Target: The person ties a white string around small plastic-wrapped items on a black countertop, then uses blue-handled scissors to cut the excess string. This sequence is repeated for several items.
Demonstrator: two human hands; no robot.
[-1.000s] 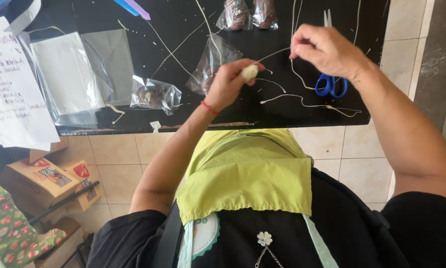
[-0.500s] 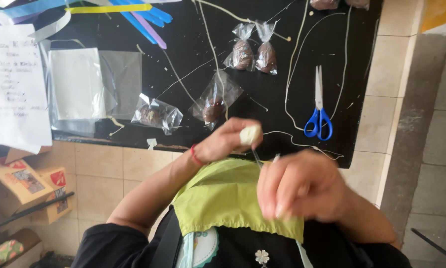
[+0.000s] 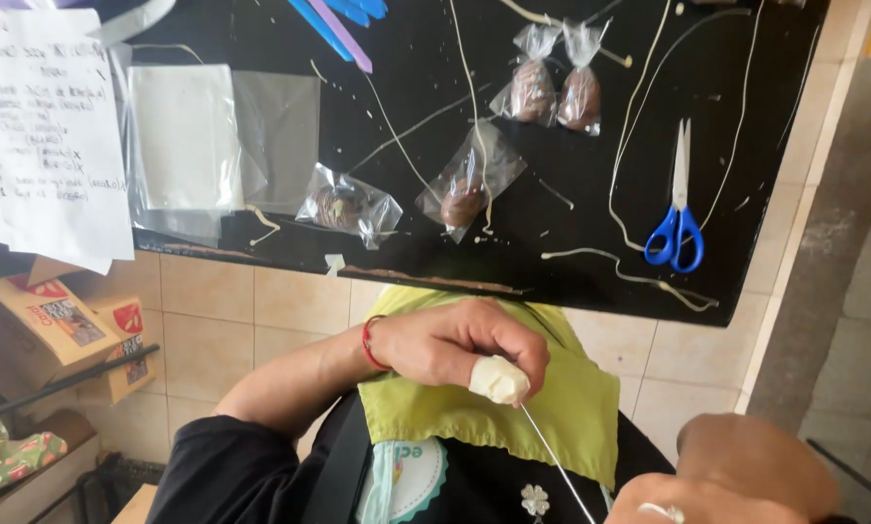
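Observation:
My left hand (image 3: 455, 344) is closed, with a pale wrapped fingertip (image 3: 500, 378) pinching one end of a thin cream string (image 3: 557, 461). The string runs taut down and right to my right hand (image 3: 746, 475), which is closed at the bottom edge and only partly in view. Both hands hang in front of my yellow-green apron (image 3: 552, 408), below the edge of the black table (image 3: 406, 146). On the table lie small clear bags holding brown sweets (image 3: 348, 206) (image 3: 465, 189), two tied ones (image 3: 557, 92), loose strings (image 3: 629, 272) and blue-handled scissors (image 3: 678, 218).
Flat clear bags (image 3: 222, 136) and a handwritten paper sheet (image 3: 52, 136) lie at the table's left. Blue and purple strips (image 3: 338, 24) sit at the top. Cardboard boxes (image 3: 62, 325) stand on the floor at left. A tiled wall face (image 3: 232, 311) drops below the table edge.
My hands have dropped from over the table to in front of my apron. My right hand has pulled away down and right, drawing the string tight from my left hand.

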